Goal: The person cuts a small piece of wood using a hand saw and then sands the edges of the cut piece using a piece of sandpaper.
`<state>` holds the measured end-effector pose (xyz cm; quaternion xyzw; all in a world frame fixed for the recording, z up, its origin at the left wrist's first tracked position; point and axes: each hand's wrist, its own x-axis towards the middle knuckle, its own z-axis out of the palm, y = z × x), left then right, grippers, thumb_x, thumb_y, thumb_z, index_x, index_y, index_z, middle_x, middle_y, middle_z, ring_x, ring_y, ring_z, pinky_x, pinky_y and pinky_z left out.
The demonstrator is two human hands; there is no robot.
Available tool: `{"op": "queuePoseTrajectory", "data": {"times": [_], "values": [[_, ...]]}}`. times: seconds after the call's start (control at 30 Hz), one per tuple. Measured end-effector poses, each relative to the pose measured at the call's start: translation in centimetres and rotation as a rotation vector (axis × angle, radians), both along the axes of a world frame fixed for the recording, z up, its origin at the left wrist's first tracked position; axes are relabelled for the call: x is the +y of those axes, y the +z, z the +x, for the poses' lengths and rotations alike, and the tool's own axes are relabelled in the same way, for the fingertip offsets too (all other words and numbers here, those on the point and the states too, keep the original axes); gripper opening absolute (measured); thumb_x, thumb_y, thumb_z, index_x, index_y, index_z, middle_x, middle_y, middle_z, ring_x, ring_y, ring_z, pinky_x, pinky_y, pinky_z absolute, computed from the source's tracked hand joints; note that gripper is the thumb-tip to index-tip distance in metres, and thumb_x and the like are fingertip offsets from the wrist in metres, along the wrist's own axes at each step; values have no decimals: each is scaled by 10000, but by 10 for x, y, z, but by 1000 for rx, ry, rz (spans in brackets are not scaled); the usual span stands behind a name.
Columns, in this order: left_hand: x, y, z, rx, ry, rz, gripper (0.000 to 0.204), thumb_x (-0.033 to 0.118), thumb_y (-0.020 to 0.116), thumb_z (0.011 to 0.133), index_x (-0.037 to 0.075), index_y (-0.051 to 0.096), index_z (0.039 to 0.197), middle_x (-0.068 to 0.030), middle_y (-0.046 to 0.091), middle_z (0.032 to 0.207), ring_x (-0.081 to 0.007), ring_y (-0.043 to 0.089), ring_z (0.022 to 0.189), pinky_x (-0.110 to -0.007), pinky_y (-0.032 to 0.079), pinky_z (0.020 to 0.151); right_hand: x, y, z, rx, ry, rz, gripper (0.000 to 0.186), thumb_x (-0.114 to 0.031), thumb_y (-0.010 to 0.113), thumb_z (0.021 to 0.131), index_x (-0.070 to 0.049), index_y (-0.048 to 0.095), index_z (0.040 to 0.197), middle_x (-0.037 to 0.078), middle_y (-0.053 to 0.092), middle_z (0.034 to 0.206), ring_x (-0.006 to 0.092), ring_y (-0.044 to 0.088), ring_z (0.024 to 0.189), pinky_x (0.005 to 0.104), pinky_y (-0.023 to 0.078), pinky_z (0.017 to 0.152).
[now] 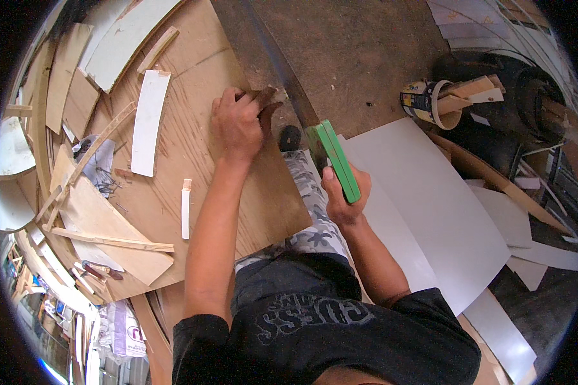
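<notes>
One small dark-brown wooden piece [268,104] was gripped in the curled left hand [239,127] at the right edge of the brown plywood worktop [192,115]; beside it, a green-handled steel handsaw [306,115] was held in the closed right hand [351,194]. Open brown floor [359,70] was seen between saw and round plastic bucket [419,102].

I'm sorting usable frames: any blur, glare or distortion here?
In the head view, the saw blade blurs toward its far end, while the green handle looks fairly crisp; also in the head view, the lower left is blown out and shapes bend near the dark rim.
</notes>
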<state>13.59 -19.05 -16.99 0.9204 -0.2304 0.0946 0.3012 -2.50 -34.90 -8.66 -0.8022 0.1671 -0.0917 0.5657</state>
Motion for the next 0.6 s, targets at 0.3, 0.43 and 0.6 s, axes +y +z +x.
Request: {"op": "queuePoseTrajectory", "data": {"times": [0.3, 0.43, 0.6], "values": [[-3, 7, -1, 3, 22, -22, 256, 323, 813, 818, 195, 831, 1038, 21, 752, 895, -233, 611, 912, -397, 440, 792, -4, -7, 5, -22, -8, 22, 131, -48, 692, 944, 24, 637, 849, 101, 504, 632, 219, 464, 500, 354, 385, 498], [-1, 6, 1, 3, 4, 7, 251, 320, 813, 818, 178, 829, 1024, 19, 764, 914, -234, 613, 913, -395, 441, 798, -2, -7, 2, -55, -12, 5, 154, -61, 691, 953, 23, 634, 838, 99, 504, 636, 224, 472, 510, 353, 384, 500], [0, 9, 0, 50, -3, 58, 251, 317, 809, 825, 184, 826, 1038, 21, 761, 911, -227, 621, 923, -394, 442, 797, 1, 1, 6, -9, 1, -4, 152, -66, 679, 960, 27, 639, 846, 100, 514, 639, 190, 481, 527, 362, 393, 504]]}}
